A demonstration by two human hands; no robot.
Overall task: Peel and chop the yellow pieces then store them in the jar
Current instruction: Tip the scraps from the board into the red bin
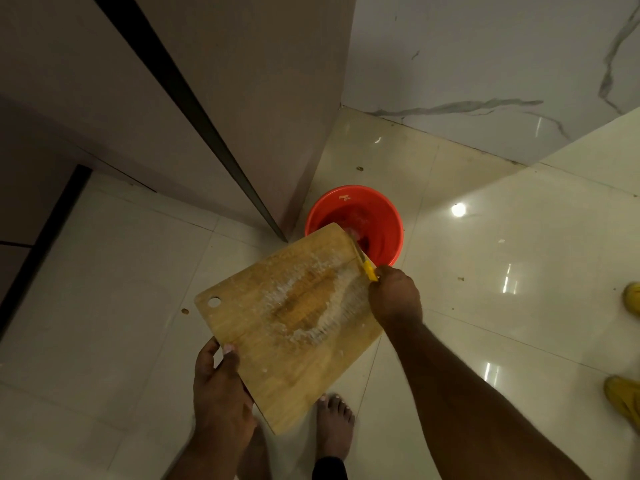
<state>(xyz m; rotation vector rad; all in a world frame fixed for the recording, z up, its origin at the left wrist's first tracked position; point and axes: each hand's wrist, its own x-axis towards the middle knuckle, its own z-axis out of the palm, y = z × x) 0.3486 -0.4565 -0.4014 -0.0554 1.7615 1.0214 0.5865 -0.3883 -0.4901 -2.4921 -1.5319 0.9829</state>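
Note:
A wooden cutting board (pixel 277 341) is held tilted over the floor, its far corner above a red bucket (pixel 381 216). The board carries a wet stain and pale scraps in its middle. My left hand (pixel 221 386) grips the board's near left edge, thumb on top. My right hand (pixel 394 299) grips a knife with a yellow handle (pixel 370 270); its blade lies along the board's far right edge, pointing into the bucket. No yellow pieces or jar are in view.
The bucket stands on glossy cream floor tiles by the corner of a tall grey cabinet (pixel 207 98). A marble wall (pixel 485 64) runs behind it. My bare feet (pixel 334 427) stand below the board. Yellow objects (pixel 627 400) lie at the right edge.

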